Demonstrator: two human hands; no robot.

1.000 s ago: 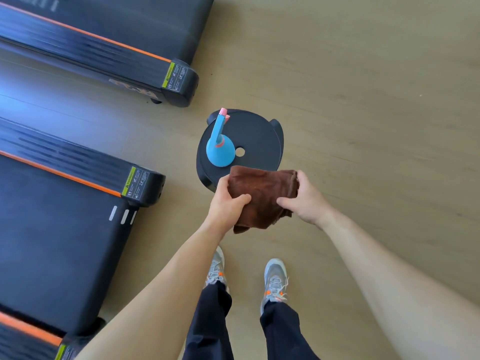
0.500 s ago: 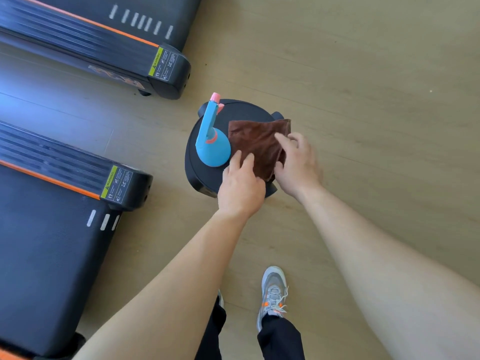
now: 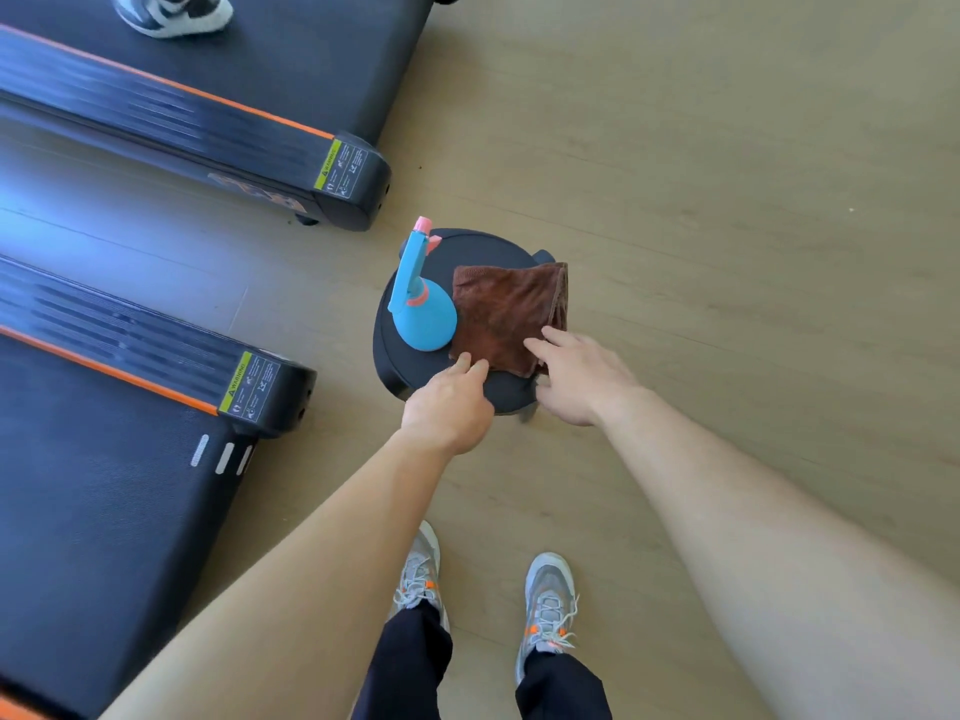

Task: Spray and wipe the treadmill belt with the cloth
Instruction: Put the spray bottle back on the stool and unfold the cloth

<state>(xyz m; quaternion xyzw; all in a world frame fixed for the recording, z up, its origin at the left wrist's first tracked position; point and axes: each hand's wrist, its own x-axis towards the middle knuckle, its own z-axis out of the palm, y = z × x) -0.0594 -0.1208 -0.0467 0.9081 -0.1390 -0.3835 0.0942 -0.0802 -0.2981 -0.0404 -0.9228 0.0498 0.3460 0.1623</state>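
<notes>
One brown cloth (image 3: 511, 314) lies folded on the stool's (image 3: 415, 366) right edge, just beside one blue spray bottle (image 3: 421, 319). Your left hand (image 3: 449, 407) and right hand (image 3: 576, 381), fingers relaxed, touch its near edge. Two treadmills lie leftward: near treadmill (image 3: 93, 511), far treadmill (image 3: 285, 70).

Looks like a gym or fitness room: near treadmill (image 3: 104, 511) and far treadmill (image 3: 291, 70) parked side by side, both black with orange trim and yellow-edged warning labels (image 3: 249, 387), on a pale wood-look floor (image 3: 727, 200), a sneaker (image 3: 174, 10) planted on the far deck.
</notes>
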